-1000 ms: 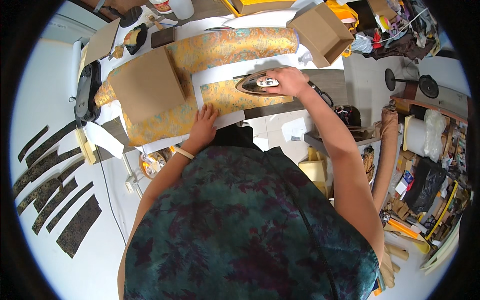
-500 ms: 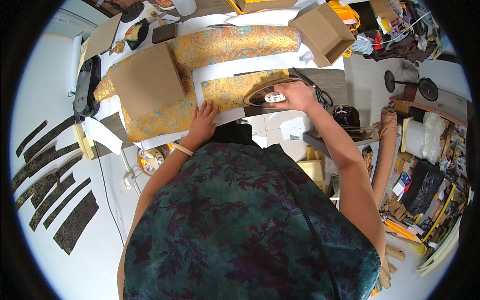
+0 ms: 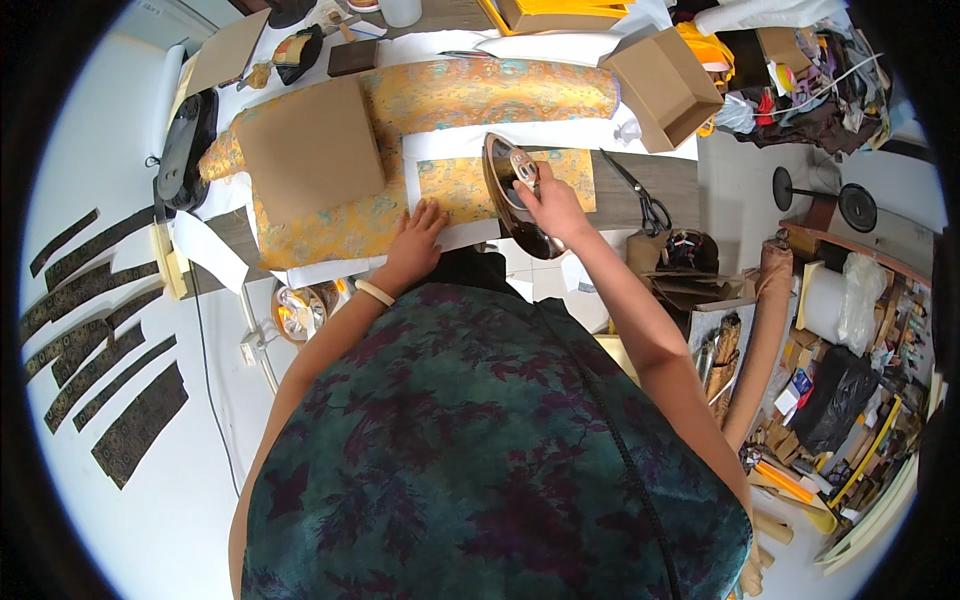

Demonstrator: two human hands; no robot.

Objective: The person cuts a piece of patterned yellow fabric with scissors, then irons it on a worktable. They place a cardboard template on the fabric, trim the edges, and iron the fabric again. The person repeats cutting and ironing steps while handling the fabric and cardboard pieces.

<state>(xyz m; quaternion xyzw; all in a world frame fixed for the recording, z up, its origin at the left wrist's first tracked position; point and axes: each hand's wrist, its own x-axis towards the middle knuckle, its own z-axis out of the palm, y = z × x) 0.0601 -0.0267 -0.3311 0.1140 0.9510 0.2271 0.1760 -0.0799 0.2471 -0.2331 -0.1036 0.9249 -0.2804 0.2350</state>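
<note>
My right hand [image 3: 553, 203] is wrapped round the handle of a clothes iron [image 3: 503, 172], whose body lies over a small piece of gold brocade [image 3: 455, 185] and reaches past the table's near edge. My left hand [image 3: 416, 238] lies flat with fingers spread on the near part of the brocade and white backing, left of the iron. Farther left, a brown cardboard panel or box [image 3: 310, 150] rests on the large gold patterned brocade [image 3: 490, 92]. Black-handled scissors [image 3: 645, 200] lie on the dark table right of the iron.
An open cardboard box [image 3: 662, 90] stands at the table's far right. Dark patterned strips [image 3: 140, 425] hang or lie on the white surface at left. A long brown roll [image 3: 765, 330] and a cluttered shelf [image 3: 850, 390] are on the right. A black device [image 3: 190, 150] sits at the table's left end.
The iron has moved left along the brocade and turned from lying sideways to pointing away from me. My right hand went with it; my left hand stays on the fabric.
</note>
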